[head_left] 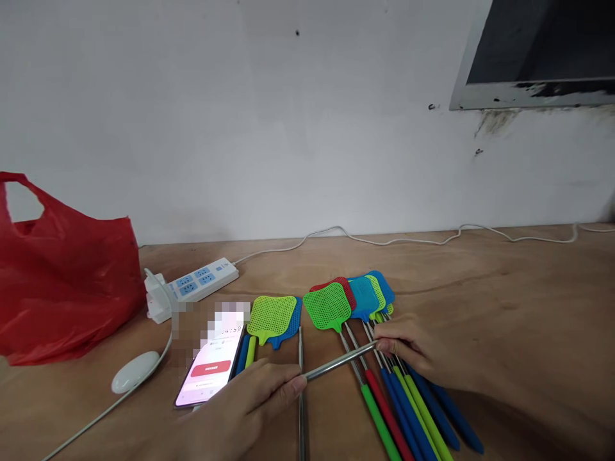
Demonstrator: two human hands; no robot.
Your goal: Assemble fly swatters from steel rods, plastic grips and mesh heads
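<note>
A bare metal telescopic rod (341, 361) spans the gap between my two hands, slanting up to the right. My left hand (250, 403) pinches its lower left end, while my right hand (408, 349) pinches the upper right end. Beneath it a second metal rod (302, 410) lies lengthwise on the table. To the right lie several fly swatters with coloured handles, a green fly swatter (328, 306) in front. Left of the second rod are a yellow-green swatter head (273, 315) and a blue swatter head (291, 328) partly under it, beside blue and yellow-green handles.
A lit phone (214, 365) lies left of my left hand. Farther left are a white power strip (206, 280), a white oval device (135, 371) with a cable, and a red plastic bag (72, 275). A white cord (394, 242) runs along the wall at the table's back edge.
</note>
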